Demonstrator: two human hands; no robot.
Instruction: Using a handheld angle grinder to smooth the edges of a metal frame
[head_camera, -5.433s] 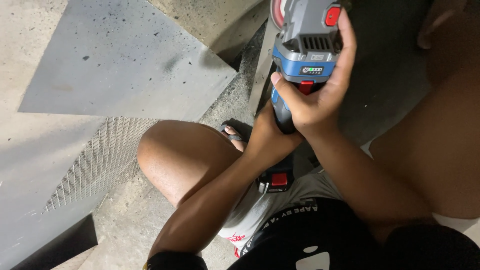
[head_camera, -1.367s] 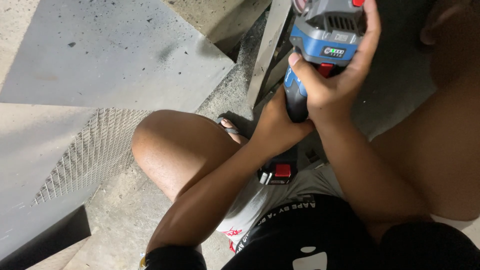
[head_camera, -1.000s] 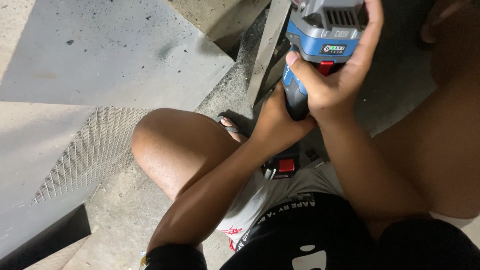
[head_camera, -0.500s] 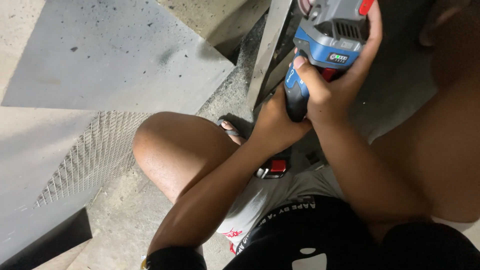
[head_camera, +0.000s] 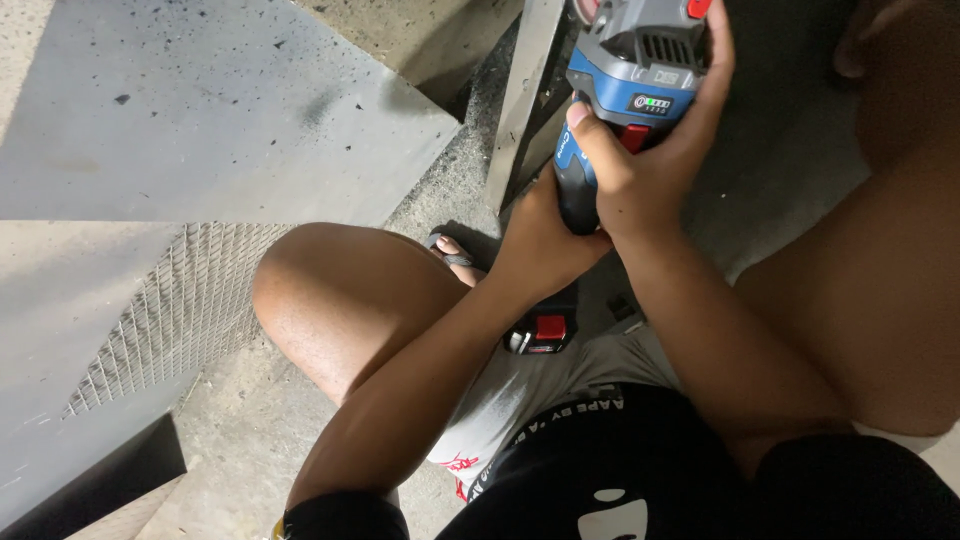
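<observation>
A blue and grey cordless angle grinder (head_camera: 635, 75) is held upright in front of me, near the top of the head view. My right hand (head_camera: 650, 165) wraps the upper body of the tool, thumb over the blue handle. My left hand (head_camera: 540, 245) grips the dark lower handle just beneath it. The battery pack (head_camera: 540, 330) with a red tab hangs below my hands. The grinder's head points at a slanted metal bar (head_camera: 520, 95); the disc is cut off by the top edge.
I squat on a concrete floor, my left knee (head_camera: 340, 300) and sandalled foot (head_camera: 450, 250) below the bar, my right leg (head_camera: 880, 280) at the right. A large grey metal sheet (head_camera: 200, 120) and wire mesh (head_camera: 170, 310) lie at the left.
Over the past seconds the grinder and both hands shifted slightly up and right in view, then settled near the bar. My grip has stayed the same.
</observation>
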